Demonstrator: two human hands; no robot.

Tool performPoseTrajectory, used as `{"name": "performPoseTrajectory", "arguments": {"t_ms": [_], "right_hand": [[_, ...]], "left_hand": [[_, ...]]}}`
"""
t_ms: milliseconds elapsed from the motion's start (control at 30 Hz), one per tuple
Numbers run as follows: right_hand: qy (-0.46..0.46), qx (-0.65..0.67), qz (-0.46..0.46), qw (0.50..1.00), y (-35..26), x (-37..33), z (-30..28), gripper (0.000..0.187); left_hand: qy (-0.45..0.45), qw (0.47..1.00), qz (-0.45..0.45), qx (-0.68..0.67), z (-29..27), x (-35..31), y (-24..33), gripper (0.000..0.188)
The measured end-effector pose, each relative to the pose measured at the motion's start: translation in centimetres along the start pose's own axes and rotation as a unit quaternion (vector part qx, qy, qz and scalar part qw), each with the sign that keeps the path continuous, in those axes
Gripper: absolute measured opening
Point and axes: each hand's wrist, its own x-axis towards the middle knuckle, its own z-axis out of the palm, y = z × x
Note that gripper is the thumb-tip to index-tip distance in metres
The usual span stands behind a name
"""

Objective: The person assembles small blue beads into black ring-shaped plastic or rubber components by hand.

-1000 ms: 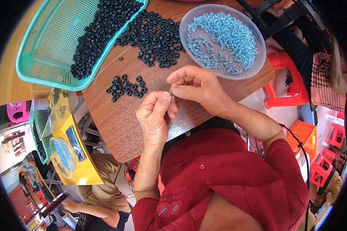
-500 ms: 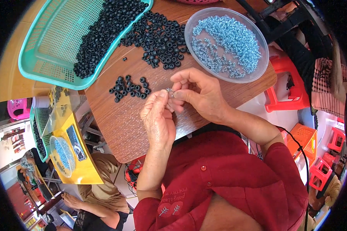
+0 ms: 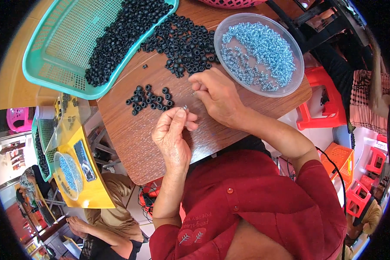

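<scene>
My left hand (image 3: pixel 173 138) is raised over the near part of the wooden table, thumb and forefinger pinching a small silvery coil-like piece (image 3: pixel 185 107). Farther off and to its right is my right hand (image 3: pixel 221 94), fingers curled and pinched together; a tiny glint shows at its fingertips, too small to name. Beyond it lies a heap of small black ring-shaped pieces (image 3: pixel 184 41). Left of my hands sits a smaller group of the same black pieces (image 3: pixel 149 99). A round clear bowl (image 3: pixel 218 43) of light blue, shiny, spring-like pieces (image 3: pixel 260 47) stands at the far right.
A turquoise mesh basket (image 3: pixel 58 65) with many black pieces overhangs the table's far left. Red stools (image 3: pixel 323 112) and an orange crate (image 3: pixel 340 158) stand to the right. At left, another person sits beside a yellow-topped table (image 3: pixel 91 190) bearing a phone (image 3: pixel 85 160).
My hands have come apart: the right has moved away toward the black heap, the left slightly back toward me. The silvery piece stays in my left fingertips.
</scene>
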Motion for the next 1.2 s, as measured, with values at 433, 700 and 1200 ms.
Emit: {"name": "performPoseTrajectory", "arguments": {"t_ms": [433, 700, 1200], "right_hand": [[-0.014, -0.003, 0.007, 1.000, -1.0, 1.1, -0.6, 0.019], [-0.105, 0.320, 0.189, 0.922, -2.2, 0.1, -1.5, 0.008], [-0.075, 0.320, 0.202, 0.923, -1.4, -0.8, -1.7, 0.012]], "left_hand": [[-0.019, 0.999, 0.010, 0.042, -0.7, 0.1, -0.1, 0.013], [-0.029, 0.883, 0.259, 0.389, -0.3, -0.1, -0.2, 0.013], [-0.071, 0.981, -0.160, -0.085, -0.1, 0.9, 0.8, 0.023]]}}
